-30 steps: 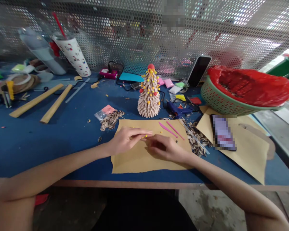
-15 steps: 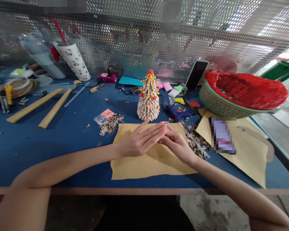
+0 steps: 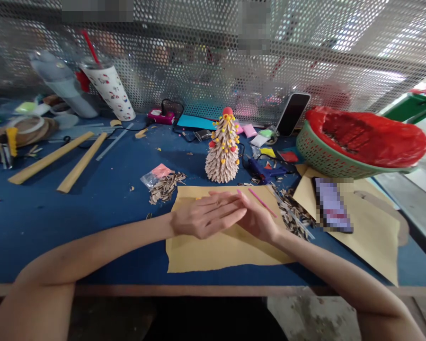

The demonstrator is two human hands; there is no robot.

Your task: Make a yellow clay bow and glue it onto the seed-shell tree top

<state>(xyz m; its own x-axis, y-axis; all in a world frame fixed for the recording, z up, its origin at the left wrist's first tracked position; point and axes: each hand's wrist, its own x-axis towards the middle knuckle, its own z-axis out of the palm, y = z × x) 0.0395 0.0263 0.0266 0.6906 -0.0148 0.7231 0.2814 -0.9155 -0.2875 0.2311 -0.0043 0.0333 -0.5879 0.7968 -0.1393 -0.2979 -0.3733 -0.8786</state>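
Observation:
My left hand (image 3: 208, 215) lies flat across my right hand, its fingers stretched out together toward the right. Beneath it, my right hand (image 3: 257, 219) is turned palm inward with its fingers extended and mostly covered. Whether anything small sits between the palms is hidden. A small pink spot shows at the right hand's tip. Just beyond that hand, a thin pink stick (image 3: 262, 202) rests on the tan paper sheet (image 3: 199, 253) under both hands. Behind the paper stands a small cone-shaped tree (image 3: 223, 163) of pale overlapping shells, dotted with yellow and red balls and topped by a red ball.
Seed shells lie in a left pile (image 3: 165, 187) and a right pile (image 3: 296, 208). A blue glue gun (image 3: 266, 171) is beside the tree. A green basket (image 3: 333, 158) with red plastic, a phone (image 3: 293, 113), a patterned tumbler (image 3: 115, 94) and wooden sticks (image 3: 83, 161) surround the workspace.
The pink stick, earlier at my right hand's fingers, now lies apart on the paper. My right hand has opened and slid under my left palm. The whole view has shifted slightly.

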